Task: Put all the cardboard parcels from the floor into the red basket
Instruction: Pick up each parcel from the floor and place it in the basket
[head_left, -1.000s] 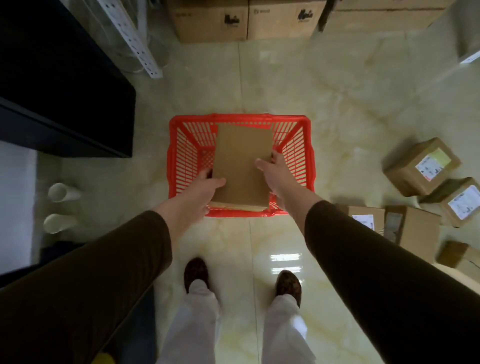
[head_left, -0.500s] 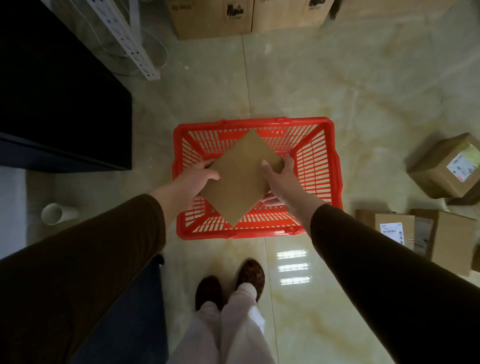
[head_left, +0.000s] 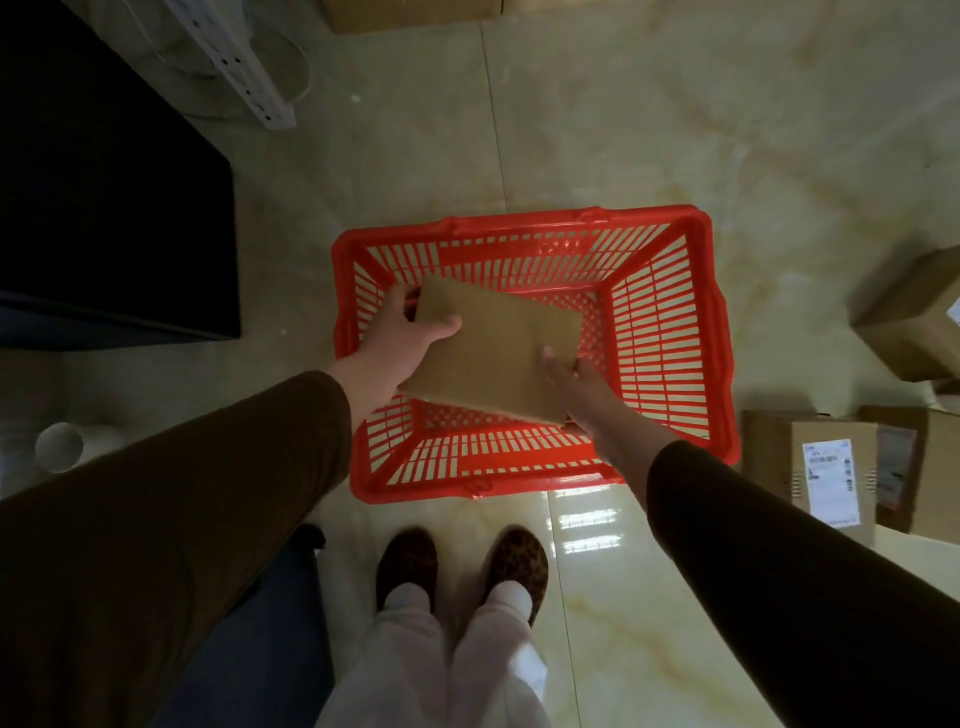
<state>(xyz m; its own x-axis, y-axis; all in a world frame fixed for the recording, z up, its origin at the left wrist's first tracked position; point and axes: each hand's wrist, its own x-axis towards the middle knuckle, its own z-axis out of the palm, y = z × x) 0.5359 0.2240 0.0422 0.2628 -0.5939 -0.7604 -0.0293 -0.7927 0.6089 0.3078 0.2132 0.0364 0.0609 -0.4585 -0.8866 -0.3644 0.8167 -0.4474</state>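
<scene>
A flat brown cardboard parcel (head_left: 493, 348) hangs inside the red basket (head_left: 670, 332), low between its slatted walls and tilted. My left hand (head_left: 402, 332) grips its far left corner, thumb on top. At the near right corner my right hand (head_left: 569, 376) holds the parcel with fingers on its face. Nothing else shows in the basket. More cardboard parcels lie on the floor to the right: one with a white label (head_left: 810, 467), a second (head_left: 935, 473) next to it, and a third (head_left: 914, 312) at the frame's edge.
A black cabinet (head_left: 104, 208) stands at the left. A white perforated rail (head_left: 244, 62) leans behind it. Large cartons (head_left: 405, 13) line the far wall. A white tube (head_left: 60, 447) lies at the left. My feet (head_left: 462, 566) stand just before the basket on glossy tiles.
Both hands have lowered the parcel deeper into the basket and turned it from a diamond pose toward flat. The view has dropped closer to the basket.
</scene>
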